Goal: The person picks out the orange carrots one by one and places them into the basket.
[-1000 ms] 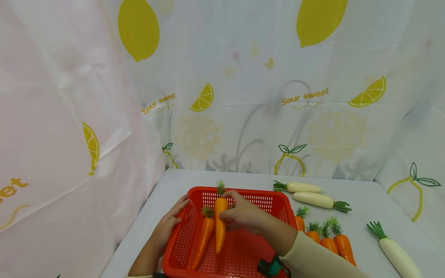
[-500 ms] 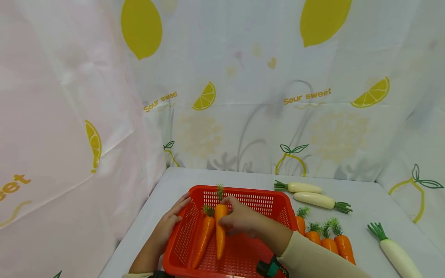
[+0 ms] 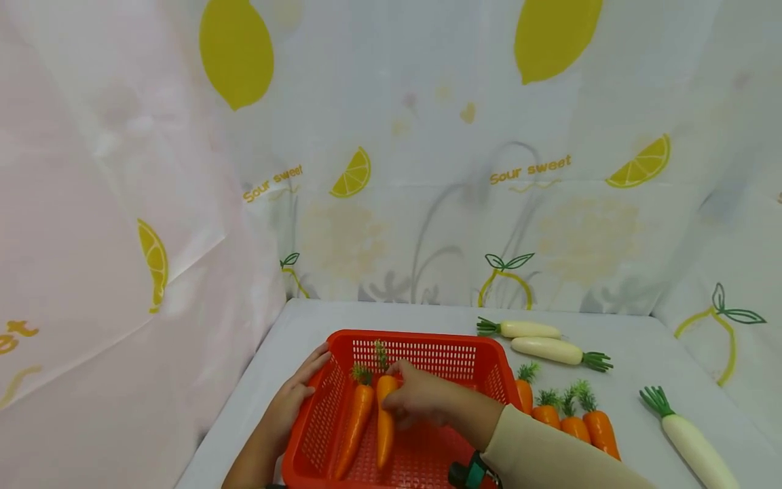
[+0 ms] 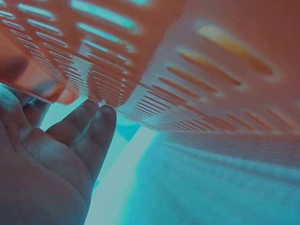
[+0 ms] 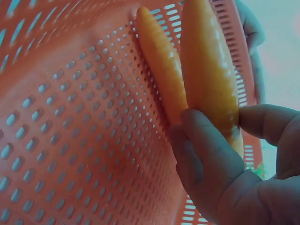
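Head view: the carrot (image 3: 385, 421) in hand is inside the red basket (image 3: 421, 343), its long axis running from the green top at the far wall toward the near edge, tip pointing at the person. It lies just beside a second carrot (image 3: 356, 424), the two nearly parallel and close enough that they may touch. The right hand (image 3: 421, 401) comes at it from the right, and its fingers (image 5: 206, 154) pinch the thick upper end just below the greens, thumb on one side and fingertips on the other, as the right wrist view shows. Whether the carrot's tip rests on the basket floor cannot be told.

The left hand (image 3: 296, 401) is on the basket's left wall, outside it; in the left wrist view its fingers (image 4: 89, 131) are fairly straight and lie against the slotted side, holding nothing round. It is the farther hand from the carrot.

Right of the basket, on the desk (image 3: 617, 333), a row of carrots (image 3: 565, 418) lies near the basket wall. Two white radishes (image 3: 544, 343) lie behind them, and a third radish (image 3: 687, 441) lies well apart at the right.
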Demonstrator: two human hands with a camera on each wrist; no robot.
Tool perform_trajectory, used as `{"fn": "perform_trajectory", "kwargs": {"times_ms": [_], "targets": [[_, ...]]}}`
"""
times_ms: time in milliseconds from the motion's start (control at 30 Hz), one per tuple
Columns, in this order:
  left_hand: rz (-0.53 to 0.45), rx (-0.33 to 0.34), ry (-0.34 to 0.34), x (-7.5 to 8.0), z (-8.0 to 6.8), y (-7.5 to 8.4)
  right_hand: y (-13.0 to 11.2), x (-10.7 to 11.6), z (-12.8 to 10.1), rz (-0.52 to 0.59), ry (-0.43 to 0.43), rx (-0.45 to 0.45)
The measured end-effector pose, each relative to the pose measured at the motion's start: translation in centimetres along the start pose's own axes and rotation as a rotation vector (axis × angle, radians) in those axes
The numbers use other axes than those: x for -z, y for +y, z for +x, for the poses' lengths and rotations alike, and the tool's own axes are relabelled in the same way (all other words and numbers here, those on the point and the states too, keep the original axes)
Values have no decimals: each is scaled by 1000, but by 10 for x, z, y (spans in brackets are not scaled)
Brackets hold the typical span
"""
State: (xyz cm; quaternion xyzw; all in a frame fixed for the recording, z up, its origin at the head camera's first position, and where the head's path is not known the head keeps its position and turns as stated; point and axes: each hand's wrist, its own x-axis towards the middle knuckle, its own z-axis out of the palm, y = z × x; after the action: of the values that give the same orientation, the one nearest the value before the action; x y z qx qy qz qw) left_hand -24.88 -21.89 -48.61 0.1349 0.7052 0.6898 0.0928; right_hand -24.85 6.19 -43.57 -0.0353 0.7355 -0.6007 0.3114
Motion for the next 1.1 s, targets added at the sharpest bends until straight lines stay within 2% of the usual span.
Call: {"fn": "perform_trajectory", "kwargs": {"times_ms": [300,667,933,1100], "targets": [[-30,-6,-15,0,1,0,-2,1,0,-18,29,-25],[-15,-6,12,-3,-2,4,0,2,0,-23,-68,-35],[-26,0,1,-2,-2,2,1,3,0,-47,-106,-34],[-28,-6,-9,-1,-2,1,-1,3,-2,-64,-90,-38]]}}
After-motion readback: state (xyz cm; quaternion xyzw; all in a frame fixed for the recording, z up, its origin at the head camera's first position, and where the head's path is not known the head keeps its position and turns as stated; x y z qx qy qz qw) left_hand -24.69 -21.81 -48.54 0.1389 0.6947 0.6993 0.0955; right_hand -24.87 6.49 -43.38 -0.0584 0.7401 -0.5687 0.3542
